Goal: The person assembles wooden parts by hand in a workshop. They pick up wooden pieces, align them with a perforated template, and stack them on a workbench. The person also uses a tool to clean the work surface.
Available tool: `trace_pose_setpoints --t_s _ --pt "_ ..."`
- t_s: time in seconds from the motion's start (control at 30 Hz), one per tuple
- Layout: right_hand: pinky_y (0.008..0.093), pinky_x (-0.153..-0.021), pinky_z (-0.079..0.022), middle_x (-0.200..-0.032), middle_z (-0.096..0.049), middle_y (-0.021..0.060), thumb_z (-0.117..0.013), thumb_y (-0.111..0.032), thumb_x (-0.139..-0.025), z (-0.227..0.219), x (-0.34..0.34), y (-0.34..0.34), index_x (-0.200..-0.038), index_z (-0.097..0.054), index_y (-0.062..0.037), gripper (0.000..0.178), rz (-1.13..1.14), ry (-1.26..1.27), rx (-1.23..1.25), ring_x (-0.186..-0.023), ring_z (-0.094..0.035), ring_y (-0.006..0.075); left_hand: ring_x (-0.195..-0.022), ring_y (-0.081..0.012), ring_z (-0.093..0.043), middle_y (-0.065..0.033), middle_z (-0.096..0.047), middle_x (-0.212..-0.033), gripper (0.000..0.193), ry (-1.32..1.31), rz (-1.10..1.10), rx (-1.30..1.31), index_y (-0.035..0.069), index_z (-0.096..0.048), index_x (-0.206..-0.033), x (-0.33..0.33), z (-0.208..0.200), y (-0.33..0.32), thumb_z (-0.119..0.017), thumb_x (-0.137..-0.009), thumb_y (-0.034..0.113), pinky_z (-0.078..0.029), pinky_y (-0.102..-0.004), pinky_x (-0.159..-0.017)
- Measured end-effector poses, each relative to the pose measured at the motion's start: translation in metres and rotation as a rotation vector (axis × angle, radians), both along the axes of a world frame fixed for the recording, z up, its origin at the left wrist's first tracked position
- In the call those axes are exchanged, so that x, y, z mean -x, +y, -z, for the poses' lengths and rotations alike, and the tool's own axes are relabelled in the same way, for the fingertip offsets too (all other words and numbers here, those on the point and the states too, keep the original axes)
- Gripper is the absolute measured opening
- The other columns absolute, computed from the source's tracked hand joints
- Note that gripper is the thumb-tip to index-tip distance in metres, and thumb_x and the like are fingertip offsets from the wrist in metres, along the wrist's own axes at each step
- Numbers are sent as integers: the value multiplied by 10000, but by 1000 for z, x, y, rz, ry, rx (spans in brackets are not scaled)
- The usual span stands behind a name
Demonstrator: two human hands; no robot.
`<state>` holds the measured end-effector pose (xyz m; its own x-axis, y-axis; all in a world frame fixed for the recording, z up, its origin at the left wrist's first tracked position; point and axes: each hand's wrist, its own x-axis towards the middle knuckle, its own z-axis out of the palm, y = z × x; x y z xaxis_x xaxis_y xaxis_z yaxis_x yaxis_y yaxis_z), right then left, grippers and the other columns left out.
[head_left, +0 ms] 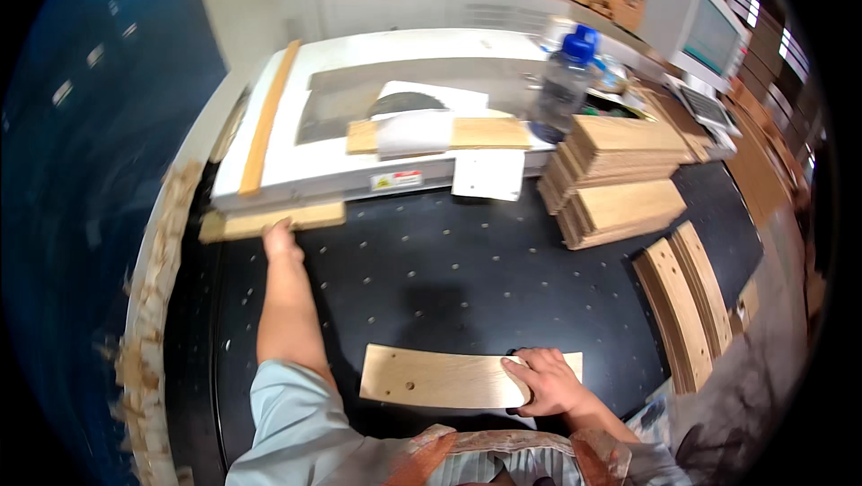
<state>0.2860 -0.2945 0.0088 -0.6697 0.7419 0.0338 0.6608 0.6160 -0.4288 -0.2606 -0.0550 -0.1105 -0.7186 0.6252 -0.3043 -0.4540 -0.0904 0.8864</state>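
Observation:
A pale, slightly curved wooden board with a few drilled holes lies crosswise at the near edge of the black table, close to my body. My right hand is closed over its right part, thumb on top, and dark bits show at the board's edges beside the fingers. My left arm is stretched forward to another wooden board, which lies along the front of the white machine housing. There my left hand is closed at the board's near edge, its fingertips partly hidden.
Stacked wooden boards stand at the right, with curved drilled pieces nearer me. On the white housing are a wood strip, a paper-wrapped board and a blue-capped bottle. A monitor stands at the far right.

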Motion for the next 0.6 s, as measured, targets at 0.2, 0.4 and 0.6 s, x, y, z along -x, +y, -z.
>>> trace_pose_setpoints --t_s 0.2,0.4,0.6 --pt "381 -889 -341 -1217 -489 138 -738 -308 -533 0 -9 0 -1316 -473 -109 851 -6 -36 -1 -1116 -468 287 -993 -204 -471 -118 -551 -1081 346 -19 -14 209 33 -556 -1056 2 7 20 -653 -764 191 -370 -396 -886" --pt "372 -887 -345 -1205 -499 161 -724 -347 -558 12 -17 -2 -1320 -477 -84 843 -18 13 8 -1086 -489 298 -975 -151 -559 -63 -580 -1126 349 -55 112 90 38 -571 -1103 34 18 22 -657 -797 183 -447 -222 -812" --pt "378 -859 -349 -1179 -492 153 -718 -305 -482 33 -20 -6 -1293 -489 -66 876 -37 160 -129 -1063 -474 294 -1108 -144 -489 -88 -534 -1206 459 37 172 116 10 -533 -1158 38 -4 14 -634 -810 291 -378 -243 -926"
